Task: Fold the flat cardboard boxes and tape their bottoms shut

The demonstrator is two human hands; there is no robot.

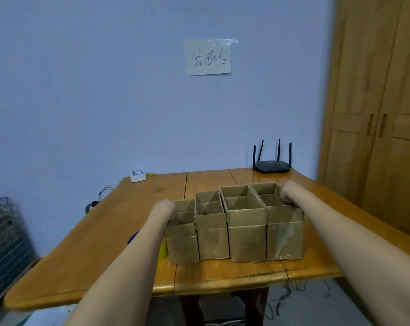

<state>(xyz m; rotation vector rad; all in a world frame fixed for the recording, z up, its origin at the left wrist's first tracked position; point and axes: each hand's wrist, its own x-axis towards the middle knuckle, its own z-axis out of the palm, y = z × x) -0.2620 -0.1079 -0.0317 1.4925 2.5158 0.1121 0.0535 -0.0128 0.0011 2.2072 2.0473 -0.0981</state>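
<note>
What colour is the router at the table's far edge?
Black, antennas included: router, clearest in the head view.

Paper note (208,58) taped on wall, handwritten, apparently "分拣台"

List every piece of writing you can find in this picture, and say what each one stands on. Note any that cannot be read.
"分拣台": handwritten in dark ink on the paper sign taped to the blue wall above the table.
Small white box at the table's far left edge: a blue printed patch on top, too small and blurred to read.
Cardboard boxes, router and wardrobe doors: no readable writing shows.
</note>
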